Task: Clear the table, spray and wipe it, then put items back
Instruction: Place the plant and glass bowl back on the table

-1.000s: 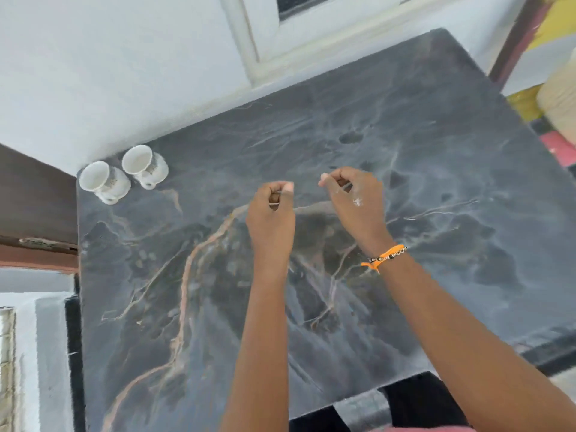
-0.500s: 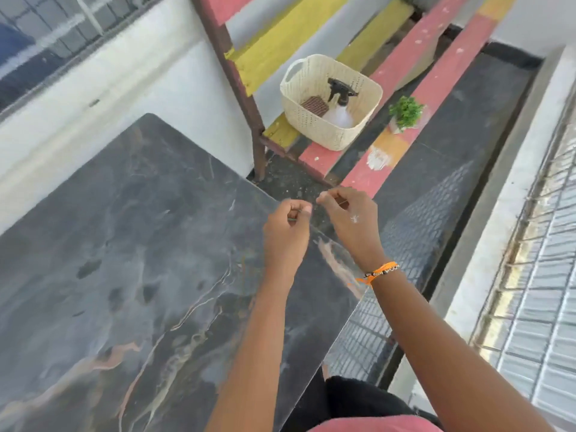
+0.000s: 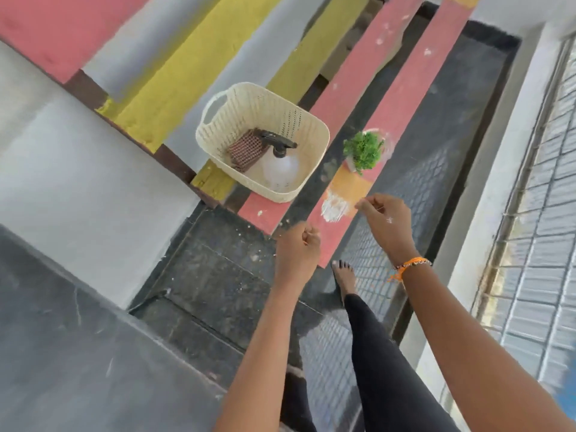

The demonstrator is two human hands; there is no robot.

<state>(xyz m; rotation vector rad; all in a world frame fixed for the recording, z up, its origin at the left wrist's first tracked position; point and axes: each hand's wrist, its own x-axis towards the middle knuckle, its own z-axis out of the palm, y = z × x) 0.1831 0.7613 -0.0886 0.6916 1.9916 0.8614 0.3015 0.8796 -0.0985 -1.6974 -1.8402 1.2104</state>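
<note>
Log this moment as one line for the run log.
hands: left curled, right curled, nothing visibly held | basket: spray bottle, cloth | plant beside basket

both my arms reach forward, bare to the elbow. my left hand (image 3: 297,244) is curled into a loose fist and holds nothing i can make out. my right hand (image 3: 386,222) is a little further out, fingertips pinched together, with an orange band (image 3: 411,265) on the wrist.

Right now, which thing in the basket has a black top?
The spray bottle: clear body, black trigger head. The other thing in the basket, a checked cloth, is reddish-brown throughout.
</note>
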